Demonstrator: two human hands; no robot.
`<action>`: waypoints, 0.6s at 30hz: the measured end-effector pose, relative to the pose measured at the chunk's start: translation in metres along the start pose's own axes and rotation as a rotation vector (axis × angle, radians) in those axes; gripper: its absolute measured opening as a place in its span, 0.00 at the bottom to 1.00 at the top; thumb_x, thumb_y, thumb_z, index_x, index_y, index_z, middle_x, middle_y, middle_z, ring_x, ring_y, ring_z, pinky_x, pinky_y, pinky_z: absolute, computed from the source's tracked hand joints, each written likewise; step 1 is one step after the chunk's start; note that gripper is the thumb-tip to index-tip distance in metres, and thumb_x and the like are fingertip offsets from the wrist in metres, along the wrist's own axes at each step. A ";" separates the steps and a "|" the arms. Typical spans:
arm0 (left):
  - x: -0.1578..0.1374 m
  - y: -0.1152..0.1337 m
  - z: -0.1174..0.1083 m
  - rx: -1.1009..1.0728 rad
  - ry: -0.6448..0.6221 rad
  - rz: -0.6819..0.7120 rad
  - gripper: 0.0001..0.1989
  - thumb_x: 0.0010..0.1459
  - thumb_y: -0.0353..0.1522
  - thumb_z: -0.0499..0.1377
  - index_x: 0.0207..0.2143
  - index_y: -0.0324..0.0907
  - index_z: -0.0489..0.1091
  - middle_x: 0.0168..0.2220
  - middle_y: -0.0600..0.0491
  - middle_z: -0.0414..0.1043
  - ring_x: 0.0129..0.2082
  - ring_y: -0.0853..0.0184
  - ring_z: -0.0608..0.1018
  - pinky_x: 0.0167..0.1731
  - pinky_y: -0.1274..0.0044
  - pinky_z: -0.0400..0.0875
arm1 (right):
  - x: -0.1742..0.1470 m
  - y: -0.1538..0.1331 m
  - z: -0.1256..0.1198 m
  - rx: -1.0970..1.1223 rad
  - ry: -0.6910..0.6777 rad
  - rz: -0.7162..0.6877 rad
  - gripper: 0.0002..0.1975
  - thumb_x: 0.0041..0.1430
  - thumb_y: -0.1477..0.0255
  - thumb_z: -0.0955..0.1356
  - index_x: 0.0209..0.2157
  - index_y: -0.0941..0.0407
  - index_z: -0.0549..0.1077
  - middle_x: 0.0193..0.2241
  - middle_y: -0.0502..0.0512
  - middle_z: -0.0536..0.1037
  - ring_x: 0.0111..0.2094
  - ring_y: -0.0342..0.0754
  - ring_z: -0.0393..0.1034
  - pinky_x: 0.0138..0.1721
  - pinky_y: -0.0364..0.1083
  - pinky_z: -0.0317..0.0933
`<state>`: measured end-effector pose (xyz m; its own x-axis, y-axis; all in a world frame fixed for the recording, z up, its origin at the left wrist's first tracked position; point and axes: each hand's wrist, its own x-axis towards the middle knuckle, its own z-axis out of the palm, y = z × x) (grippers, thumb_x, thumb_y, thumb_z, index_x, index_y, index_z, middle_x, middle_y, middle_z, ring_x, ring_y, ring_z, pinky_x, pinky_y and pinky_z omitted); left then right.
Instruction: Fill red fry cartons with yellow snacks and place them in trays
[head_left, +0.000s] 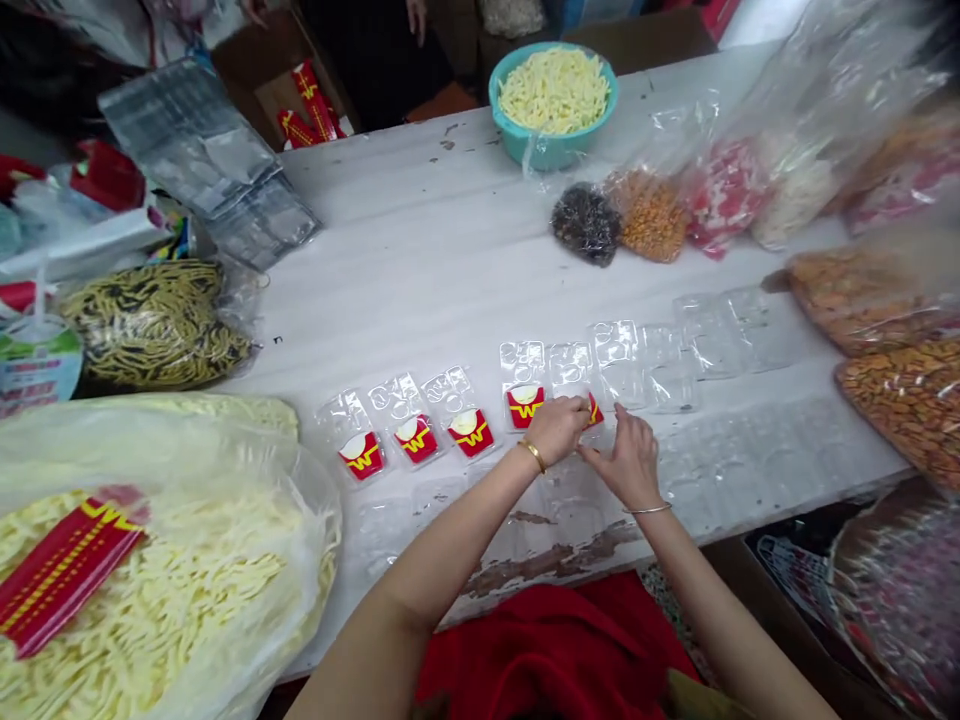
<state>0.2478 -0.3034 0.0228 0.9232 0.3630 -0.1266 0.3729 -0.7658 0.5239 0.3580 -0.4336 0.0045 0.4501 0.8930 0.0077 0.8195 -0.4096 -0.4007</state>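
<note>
Red cloth (555, 650) is showing at the near edge, below the table (390, 260), whose white coating is flaking to brown along this side. At left, a large translucent bag (247, 435) is lying wide open, holding pale yellow strips, with a long red packet (71, 570) lying on top. Clear plastic trays are lying in a near row, some partly hidden by the forearms. Just beyond, the right hand (636, 465) is resting open, thumb and forefinger spreading apart beside a red carton (595, 410). The left hand (556, 430), gold bangle at its wrist, is bending its fingers over that carton and partly covering it; cannot tell whether it is gripping. The carton is sitting at the lower part of a clear blister pack (570, 368); four similar red cartons are lying in packs to the left. Farther out, bagged orange-brown pieces (911, 400) are lying at right, bagged dark-and-yellow strands (161, 325) at left. Smaller bags are clustering near a teal bowl (551, 148), which is holding more pale strips. Beyond the far edge, a cardboard box (251, 65) is holding red packets.
</note>
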 end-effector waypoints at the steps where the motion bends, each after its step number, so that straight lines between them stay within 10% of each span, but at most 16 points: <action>1: 0.012 -0.008 0.002 0.028 -0.035 0.025 0.12 0.61 0.29 0.50 0.38 0.40 0.72 0.41 0.49 0.71 0.40 0.64 0.72 0.39 0.74 0.65 | 0.004 0.009 0.002 -0.085 -0.020 0.010 0.40 0.53 0.55 0.67 0.60 0.64 0.53 0.50 0.71 0.67 0.53 0.65 0.57 0.50 0.62 0.53; 11: 0.059 -0.047 0.027 0.025 -0.349 0.132 0.12 0.60 0.29 0.51 0.42 0.39 0.73 0.41 0.48 0.73 0.40 0.64 0.75 0.38 0.76 0.66 | 0.024 0.021 0.027 -0.187 -0.202 -0.077 0.29 0.61 0.67 0.64 0.62 0.59 0.54 0.48 0.63 0.71 0.48 0.57 0.59 0.47 0.54 0.50; 18: 0.037 -0.042 0.056 0.100 -0.042 0.088 0.16 0.64 0.30 0.46 0.49 0.37 0.68 0.48 0.46 0.70 0.50 0.62 0.70 0.54 0.69 0.62 | 0.031 0.020 0.017 -0.344 -0.267 -0.173 0.26 0.59 0.67 0.65 0.59 0.52 0.60 0.46 0.62 0.71 0.47 0.58 0.59 0.45 0.54 0.50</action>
<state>0.2713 -0.2876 -0.0510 0.9551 0.2710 -0.1195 0.2955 -0.8435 0.4486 0.3821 -0.4104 -0.0190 0.2266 0.9519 -0.2062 0.9647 -0.2485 -0.0871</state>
